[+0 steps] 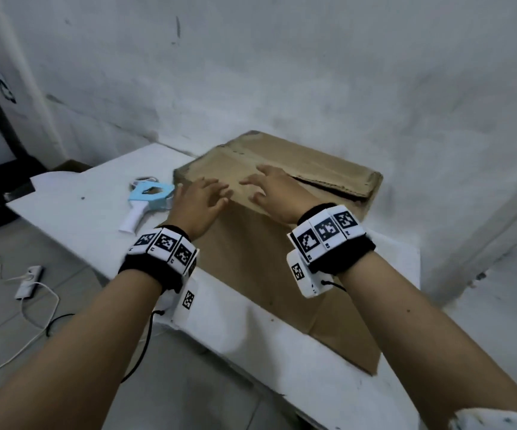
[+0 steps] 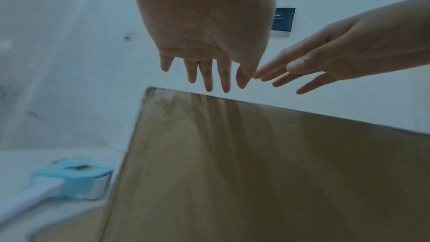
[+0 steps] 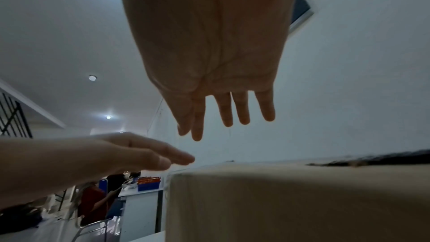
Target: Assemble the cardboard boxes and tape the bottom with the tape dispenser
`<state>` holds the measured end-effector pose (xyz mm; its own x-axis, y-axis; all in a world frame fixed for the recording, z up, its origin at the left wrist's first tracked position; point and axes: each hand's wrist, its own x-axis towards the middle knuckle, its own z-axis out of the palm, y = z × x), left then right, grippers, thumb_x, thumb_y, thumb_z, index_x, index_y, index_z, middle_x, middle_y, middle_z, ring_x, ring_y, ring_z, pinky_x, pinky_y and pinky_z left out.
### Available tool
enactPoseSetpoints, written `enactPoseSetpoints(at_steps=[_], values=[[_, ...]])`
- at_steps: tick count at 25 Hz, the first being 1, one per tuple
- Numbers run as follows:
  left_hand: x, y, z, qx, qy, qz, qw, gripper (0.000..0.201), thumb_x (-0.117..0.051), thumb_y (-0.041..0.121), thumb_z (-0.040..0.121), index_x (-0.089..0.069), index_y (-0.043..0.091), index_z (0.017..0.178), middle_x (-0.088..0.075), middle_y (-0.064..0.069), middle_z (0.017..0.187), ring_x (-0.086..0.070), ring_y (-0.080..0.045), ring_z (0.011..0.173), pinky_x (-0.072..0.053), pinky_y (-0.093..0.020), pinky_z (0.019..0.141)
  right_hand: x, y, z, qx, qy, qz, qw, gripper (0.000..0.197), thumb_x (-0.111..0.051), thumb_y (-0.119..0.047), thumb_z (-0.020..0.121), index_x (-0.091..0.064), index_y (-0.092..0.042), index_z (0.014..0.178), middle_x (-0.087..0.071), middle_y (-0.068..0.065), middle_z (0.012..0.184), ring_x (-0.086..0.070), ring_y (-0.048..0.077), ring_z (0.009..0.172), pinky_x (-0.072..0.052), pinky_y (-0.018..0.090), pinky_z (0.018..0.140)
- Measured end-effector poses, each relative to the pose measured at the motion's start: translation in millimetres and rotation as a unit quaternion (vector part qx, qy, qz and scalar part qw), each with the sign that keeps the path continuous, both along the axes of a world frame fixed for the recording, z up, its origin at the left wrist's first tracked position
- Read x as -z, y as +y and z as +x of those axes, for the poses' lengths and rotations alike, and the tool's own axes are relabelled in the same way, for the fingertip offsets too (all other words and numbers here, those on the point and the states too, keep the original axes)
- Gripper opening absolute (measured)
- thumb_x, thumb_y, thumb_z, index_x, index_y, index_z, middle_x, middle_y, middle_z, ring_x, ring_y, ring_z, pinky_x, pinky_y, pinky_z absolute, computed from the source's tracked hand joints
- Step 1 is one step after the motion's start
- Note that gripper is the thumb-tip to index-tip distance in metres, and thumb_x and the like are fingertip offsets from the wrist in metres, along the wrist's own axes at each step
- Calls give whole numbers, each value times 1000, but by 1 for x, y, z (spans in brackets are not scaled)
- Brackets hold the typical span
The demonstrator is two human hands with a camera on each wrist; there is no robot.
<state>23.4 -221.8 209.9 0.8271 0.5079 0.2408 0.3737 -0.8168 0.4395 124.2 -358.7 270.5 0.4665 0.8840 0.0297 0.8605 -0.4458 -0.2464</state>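
Observation:
A brown cardboard box stands on the white table, its upper flaps folded over with a dark gap on the right side. Both hands hover over its near top edge with straight, spread fingers. My left hand is at the box's left corner, my right hand just right of it over the top flap. In the wrist views the left hand and right hand are clear of the box, holding nothing. A blue and white tape dispenser lies on the table left of the box.
A white wall rises close behind the table. On the floor at left lie a white power strip and cables. Dark equipment stands at far left. The right wrist view shows a person and a desk in the background.

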Motion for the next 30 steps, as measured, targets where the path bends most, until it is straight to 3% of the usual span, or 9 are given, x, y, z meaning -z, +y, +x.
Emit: enactPoseSetpoints(at_steps=[4, 9, 13, 17, 21, 26, 30], values=[[-3, 76, -60, -27, -25, 14, 999, 38, -47, 22, 93, -52, 20, 131, -44, -4, 145, -32, -21, 140, -20, -44, 115, 24, 80, -58, -15, -38, 21, 999, 41, -46, -24, 94, -48, -17, 134, -31, 13, 151, -26, 29, 140, -23, 41, 114], [20, 154, -98, -76, -15, 22, 997, 38, -47, 18, 92, -53, 17, 129, -50, -6, 139, -46, -24, 129, -35, -39, 105, 62, 166, -95, -34, -59, 75, 995, 36, -42, -12, 92, -57, -9, 124, -44, 16, 142, -34, 27, 135, -21, 37, 110], [51, 220, -95, -108, 35, 20, 993, 39, -46, 17, 92, -52, 16, 131, -51, -9, 138, -47, -27, 127, -34, -38, 104, 101, 242, -81, -24, -29, 32, 999, 34, -44, -9, 89, -59, -8, 120, -53, 16, 130, -47, 32, 120, -40, 39, 96], [76, 270, -89, -139, 75, -13, 987, 37, -46, 16, 93, -54, 19, 129, -50, -6, 140, -46, -24, 129, -33, -37, 107, 135, 294, -54, 1, 1, -1, 1000, 31, -41, -14, 92, -56, -10, 119, -54, 14, 128, -47, 32, 118, -43, 40, 88], [100, 319, -71, -167, 124, -67, 976, 37, -42, 19, 95, -52, 21, 130, -47, -2, 141, -50, -23, 124, -37, -35, 101, 168, 338, -36, 53, 101, -19, 993, 30, -43, -23, 95, -52, -12, 121, -52, 12, 131, -47, 31, 120, -42, 41, 92], [130, 354, -47, -162, 171, -133, 963, 37, -39, 22, 96, -50, 23, 132, -45, -1, 143, -48, -22, 125, -37, -33, 101, 211, 377, -28, 107, 237, -86, 962, 57, -42, -46, 93, -31, -16, 140, -51, 16, 135, -49, 35, 122, -42, 45, 99], [150, 381, -28, -89, 187, -195, 959, 37, -42, 17, 96, -52, 20, 131, -50, -2, 141, -47, -21, 128, -35, -31, 106, 235, 412, -25, 174, 332, -88, 923, 64, -41, -59, 88, -37, -15, 133, -55, 13, 132, -54, 33, 118, -43, 44, 97]])
